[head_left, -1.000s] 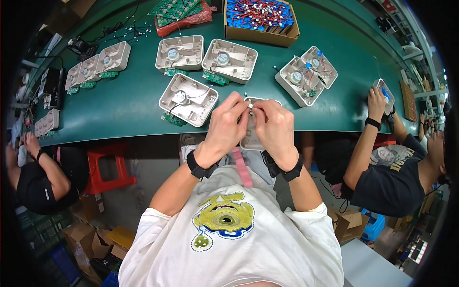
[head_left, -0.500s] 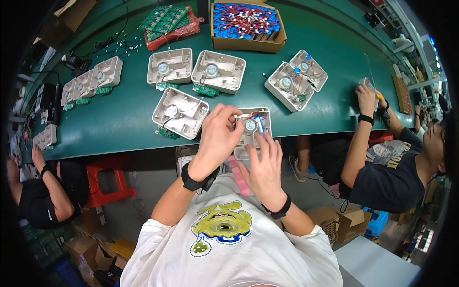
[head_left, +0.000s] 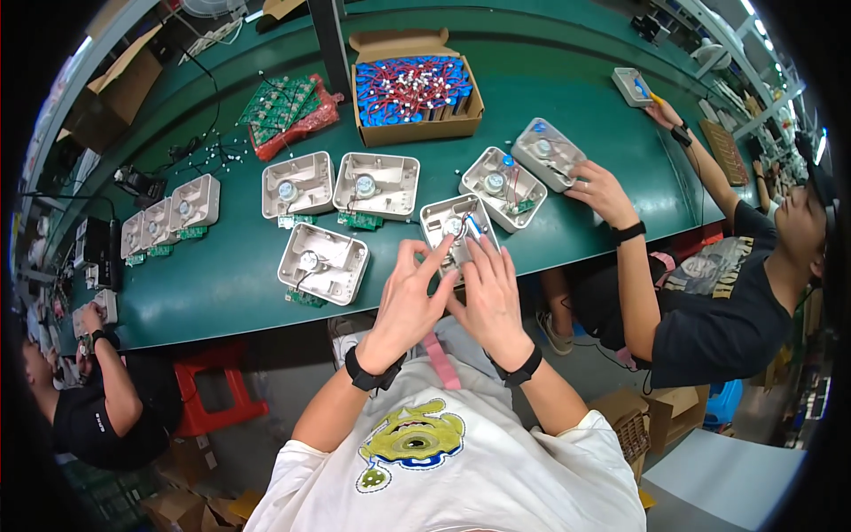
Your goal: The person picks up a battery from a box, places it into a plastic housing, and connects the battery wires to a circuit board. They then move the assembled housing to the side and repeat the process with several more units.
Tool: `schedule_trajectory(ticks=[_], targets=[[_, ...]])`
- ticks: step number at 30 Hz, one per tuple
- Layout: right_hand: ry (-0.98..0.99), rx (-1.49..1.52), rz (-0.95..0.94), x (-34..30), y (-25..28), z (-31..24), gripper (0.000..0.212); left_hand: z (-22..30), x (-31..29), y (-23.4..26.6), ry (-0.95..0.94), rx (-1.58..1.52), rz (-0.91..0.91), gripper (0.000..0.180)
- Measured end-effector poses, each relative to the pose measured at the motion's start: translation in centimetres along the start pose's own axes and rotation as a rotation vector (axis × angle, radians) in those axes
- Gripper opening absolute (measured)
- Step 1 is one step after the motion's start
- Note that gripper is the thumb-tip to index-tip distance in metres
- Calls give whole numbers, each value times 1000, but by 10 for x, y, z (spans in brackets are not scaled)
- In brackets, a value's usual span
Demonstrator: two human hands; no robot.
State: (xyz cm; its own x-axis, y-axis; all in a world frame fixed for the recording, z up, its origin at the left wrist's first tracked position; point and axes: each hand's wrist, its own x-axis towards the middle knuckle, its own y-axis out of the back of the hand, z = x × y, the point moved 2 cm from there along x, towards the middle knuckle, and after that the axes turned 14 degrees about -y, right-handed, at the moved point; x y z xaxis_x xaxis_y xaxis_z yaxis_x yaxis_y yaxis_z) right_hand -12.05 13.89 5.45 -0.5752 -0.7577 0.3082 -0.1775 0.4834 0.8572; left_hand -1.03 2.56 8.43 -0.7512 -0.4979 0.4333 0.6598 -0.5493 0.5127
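Two hands clench nothing visible, fingers spread over the pale housing (head_left: 429, 232) at the green table (head_left: 208, 279)'s near edge, its blue cell (head_left: 472, 227) slanting far-left to near-right beside the right hand (head_left: 493, 306), the left hand (head_left: 403, 301) nearer the round speaker (head_left: 454, 226).

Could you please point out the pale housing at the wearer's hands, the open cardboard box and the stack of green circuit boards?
Pale housing (head_left: 433, 216): head view, upper left inside corner.
Cardboard box (head_left: 421, 134): head view, front wall.
Green circuit boards (head_left: 277, 105): head view, top of the stack.
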Motion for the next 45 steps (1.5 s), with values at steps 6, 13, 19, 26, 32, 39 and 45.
schedule_trajectory(ticks=[6,13,19,26,32,39,45], targets=[[56,-53,-33,25,10,32,47,1,-20,38,-91,107,110,28],[-59,-133,47,76,18,86,49,-46,-73,124,121,575,502,34],[-65,-37,156,70,44,23,45,-102,-95,130,454,135,499,43],[199,365,-305,57,-13,-63,27,-97,-87,115,393,-21,316,46],[125,443,-310,54,-11,-45,11,-93,-75,96,336,-182,287,49],[-120,714,-48,54,18,-39,7,-86,-56,72,284,-253,211,49],[-443,1332,-243,64,11,-43,9,-90,-52,50,341,-429,250,46]])
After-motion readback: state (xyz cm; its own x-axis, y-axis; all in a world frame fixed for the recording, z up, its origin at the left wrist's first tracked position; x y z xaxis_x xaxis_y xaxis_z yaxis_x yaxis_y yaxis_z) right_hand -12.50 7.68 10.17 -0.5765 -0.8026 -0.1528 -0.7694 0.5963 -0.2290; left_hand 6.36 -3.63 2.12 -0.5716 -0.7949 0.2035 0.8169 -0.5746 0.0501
